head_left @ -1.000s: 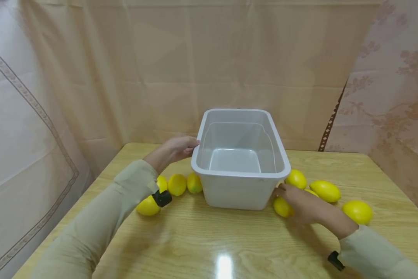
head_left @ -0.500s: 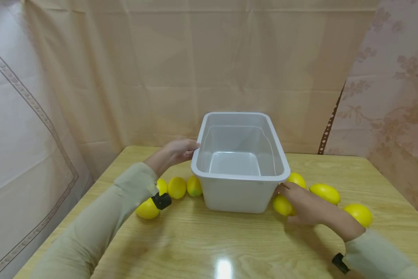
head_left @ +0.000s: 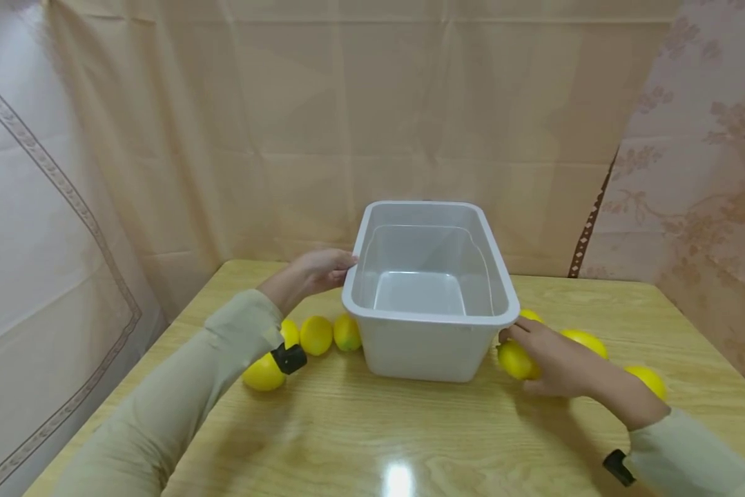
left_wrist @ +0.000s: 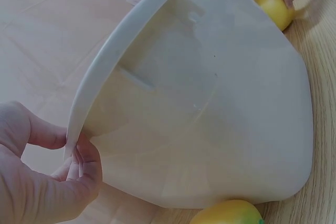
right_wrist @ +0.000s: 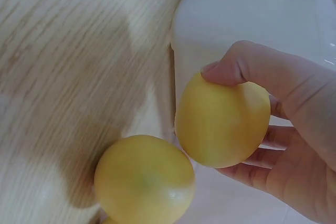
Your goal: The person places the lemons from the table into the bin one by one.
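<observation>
The left grip [head_left: 316, 270] is pinching the rim [left_wrist: 97, 74] of the grey bin [head_left: 423, 348] and the right grip [head_left: 555, 359] is pinching a lemon [right_wrist: 226, 119] just outside the bin's right side, so careful handling is probably calling for a steady rim and gently clearing the neighbouring lemon [right_wrist: 144, 179].

Held lemon [head_left: 516, 361] partly hidden by right grip [head_left: 558, 361], sleeves [head_left: 182, 386] cropped; bin [right_wrist: 252, 17] cut off in wrist views
</observation>
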Action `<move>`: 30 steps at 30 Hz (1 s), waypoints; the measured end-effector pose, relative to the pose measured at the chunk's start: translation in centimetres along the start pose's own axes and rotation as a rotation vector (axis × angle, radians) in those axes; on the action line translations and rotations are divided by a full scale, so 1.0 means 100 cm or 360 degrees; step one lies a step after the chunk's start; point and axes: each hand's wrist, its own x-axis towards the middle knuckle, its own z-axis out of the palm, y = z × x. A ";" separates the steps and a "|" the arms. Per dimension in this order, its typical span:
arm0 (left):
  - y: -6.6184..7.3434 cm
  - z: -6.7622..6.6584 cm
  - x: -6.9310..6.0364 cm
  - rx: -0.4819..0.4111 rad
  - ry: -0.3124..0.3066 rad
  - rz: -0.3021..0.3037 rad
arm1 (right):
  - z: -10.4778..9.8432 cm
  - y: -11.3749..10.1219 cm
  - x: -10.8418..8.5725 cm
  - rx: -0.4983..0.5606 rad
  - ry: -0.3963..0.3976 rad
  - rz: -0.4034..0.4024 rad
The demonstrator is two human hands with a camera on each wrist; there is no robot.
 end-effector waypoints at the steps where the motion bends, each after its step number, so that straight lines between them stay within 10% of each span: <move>1: 0.000 0.000 0.001 0.0004 -0.0004 0.0009 | -0.001 0.001 0.000 -0.0005 0.0012 -0.0006; 30: 0.000 0.002 0.000 0.0000 0.0062 -0.0005 | -0.003 0.014 -0.001 -0.0340 0.0400 -0.0179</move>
